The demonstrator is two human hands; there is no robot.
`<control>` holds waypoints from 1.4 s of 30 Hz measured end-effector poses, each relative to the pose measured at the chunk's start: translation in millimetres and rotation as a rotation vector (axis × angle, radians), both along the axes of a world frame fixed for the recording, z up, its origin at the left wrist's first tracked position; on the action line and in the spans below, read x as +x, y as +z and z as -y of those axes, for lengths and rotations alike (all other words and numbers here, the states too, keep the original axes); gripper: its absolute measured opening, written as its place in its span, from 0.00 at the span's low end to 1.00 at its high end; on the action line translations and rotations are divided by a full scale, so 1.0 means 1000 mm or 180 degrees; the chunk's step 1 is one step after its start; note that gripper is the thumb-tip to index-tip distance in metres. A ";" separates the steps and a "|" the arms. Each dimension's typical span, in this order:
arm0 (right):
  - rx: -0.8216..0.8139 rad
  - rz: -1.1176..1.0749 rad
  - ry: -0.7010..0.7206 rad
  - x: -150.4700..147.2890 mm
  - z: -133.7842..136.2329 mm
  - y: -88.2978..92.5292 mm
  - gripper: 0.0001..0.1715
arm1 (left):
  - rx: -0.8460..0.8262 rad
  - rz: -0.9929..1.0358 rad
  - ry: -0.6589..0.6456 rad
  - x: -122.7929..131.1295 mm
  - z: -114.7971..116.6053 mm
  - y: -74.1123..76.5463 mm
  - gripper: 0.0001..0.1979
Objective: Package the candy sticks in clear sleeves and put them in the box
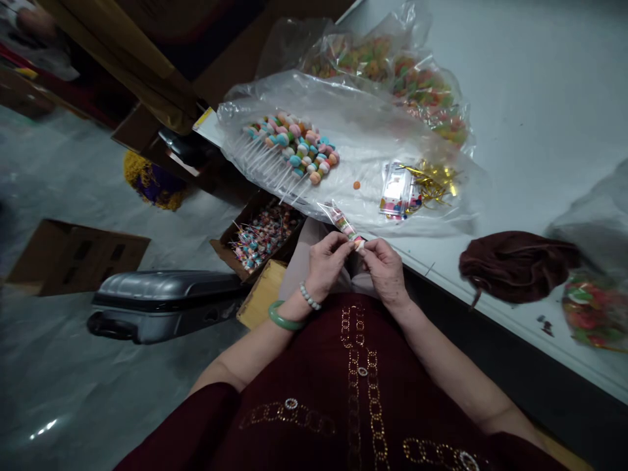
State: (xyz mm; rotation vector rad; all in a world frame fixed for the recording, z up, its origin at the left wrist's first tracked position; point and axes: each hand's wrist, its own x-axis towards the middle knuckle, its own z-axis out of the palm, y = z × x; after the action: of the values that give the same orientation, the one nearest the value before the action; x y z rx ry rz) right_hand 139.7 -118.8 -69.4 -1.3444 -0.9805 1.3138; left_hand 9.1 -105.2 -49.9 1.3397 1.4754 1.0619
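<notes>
My left hand [324, 263] and my right hand [387, 273] meet above my lap, both with their fingers pinched. Between them they hold a candy skewer [345, 225] in a clear wrapper, gripped at its near end; the fingertips hide part of it. Just beyond, on a plastic sheet, lies a pile of bare candy skewers [299, 147] with pastel pieces and white sticks. To their right are a stack of clear printed wrappers [394, 191] and a bunch of gold twist ties [436, 183]. One loose orange candy [356, 186] sits between.
A carton [265, 234] of wrapped candy skewers stands below the table edge at left. Bags of colourful candy [426, 88] lie at the table's back. A dark brown cloth [515, 265] is at right. A grey suitcase [167, 304] and an open cardboard box [78, 255] are on the floor.
</notes>
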 end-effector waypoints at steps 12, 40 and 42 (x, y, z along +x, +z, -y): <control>0.0383 0.0997 0.0165 0.003 0.007 -0.009 0.07 | -0.0912 0.1208 0.0294 0.000 -0.008 -0.002 0.04; -0.0102 0.0234 0.0143 0.004 -0.008 -0.005 0.18 | -0.1488 0.2278 -0.0298 -0.005 -0.009 -0.006 0.13; -0.0098 0.0338 0.0128 0.003 -0.009 -0.005 0.17 | -0.1444 0.2399 -0.0372 -0.006 -0.010 -0.009 0.14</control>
State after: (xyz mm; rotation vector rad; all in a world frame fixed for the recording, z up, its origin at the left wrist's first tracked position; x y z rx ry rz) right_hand 142.5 -109.9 -74.4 -1.4366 -1.0684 1.3030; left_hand 2.7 -95.2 -59.3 0.5893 0.9653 0.9327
